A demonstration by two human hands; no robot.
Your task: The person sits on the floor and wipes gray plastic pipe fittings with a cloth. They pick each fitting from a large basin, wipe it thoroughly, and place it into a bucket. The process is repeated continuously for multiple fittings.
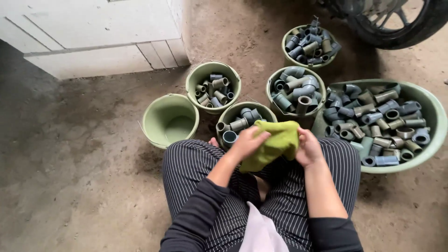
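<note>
My left hand (248, 141) and my right hand (307, 148) are both closed on a yellow-green cloth (275, 142), held above my lap between my striped trouser knees. The cloth is bunched up, and whatever it wraps is hidden. Just beyond my left hand stands a small green bucket (236, 110) holding a few grey pipe fittings. To the right of my right hand lies a wide green basin (434, 123) heaped with several grey and tan fittings.
An empty green bucket (169, 120) sits at the left. Three more buckets with fittings stand behind: one (213, 70), one (295, 88) and one (309, 44). A wheel (396, 23) is at the top right, a white wall (93, 37) at the top left. The ground is bare dirt.
</note>
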